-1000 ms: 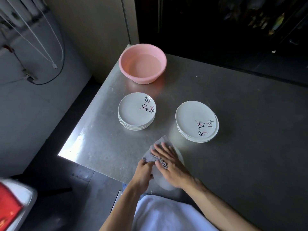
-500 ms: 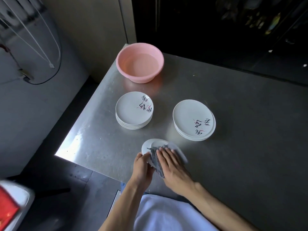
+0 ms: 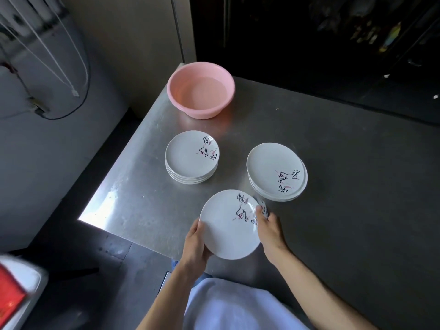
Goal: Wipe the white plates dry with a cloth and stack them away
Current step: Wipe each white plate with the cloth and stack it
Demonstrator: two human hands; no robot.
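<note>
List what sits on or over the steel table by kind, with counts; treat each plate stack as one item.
Stacks of white round plates with script print: 2 (left stack, right stack)
Single white round plate held in both hands: 1
Pink round plastic basin: 1
Patterned cloth, mostly hidden behind the held plate: 1
Total: 5

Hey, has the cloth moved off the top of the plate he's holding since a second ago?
Yes. The cloth now sits at the held plate's right edge, bunched in the right hand, toward the right stack.
</note>
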